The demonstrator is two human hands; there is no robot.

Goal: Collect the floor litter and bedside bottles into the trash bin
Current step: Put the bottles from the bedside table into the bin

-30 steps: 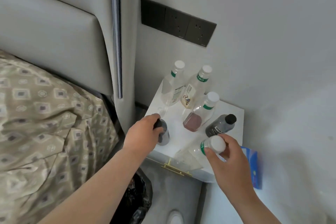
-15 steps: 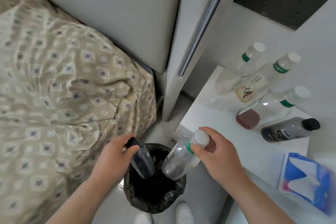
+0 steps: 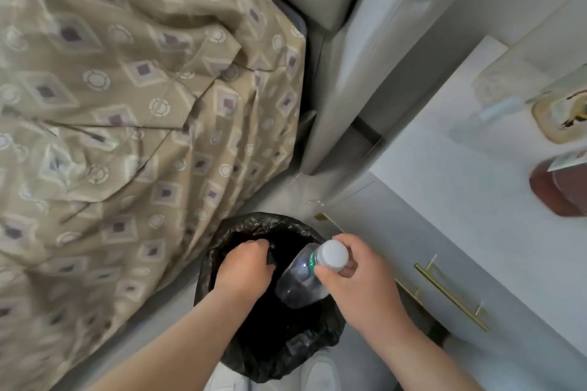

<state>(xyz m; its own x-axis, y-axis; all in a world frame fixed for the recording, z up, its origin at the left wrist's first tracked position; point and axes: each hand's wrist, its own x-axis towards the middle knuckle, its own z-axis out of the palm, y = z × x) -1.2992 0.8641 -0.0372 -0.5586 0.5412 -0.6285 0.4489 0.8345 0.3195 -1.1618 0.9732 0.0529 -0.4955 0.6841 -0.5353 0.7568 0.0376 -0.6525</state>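
Holds a clear, rounded plastic bottle [image 3: 300, 284] by its white cap [image 3: 332, 255], right hand [image 3: 362, 282] fingers clamped on the neck, base tilted into the crinkly black-lined trash bin [image 3: 222, 240]. Stands on grey floor [image 3: 143, 343] between the patterned bed cover [image 3: 127, 105] and the smooth white table [image 3: 460, 187]. Has the left hand [image 3: 244, 267] inside the rim, fingers curled; cannot tell whether round anything.

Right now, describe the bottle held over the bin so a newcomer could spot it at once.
Beside the patterned beige bedspread, on the floor, stands the black-lined trash bin. Tilted over its mouth is a clear plastic bottle, gripped near the cap by the right hand. Its white cap and green neck band in mid-air set it apart from the brown-liquid bottle resting on the white nightstand.
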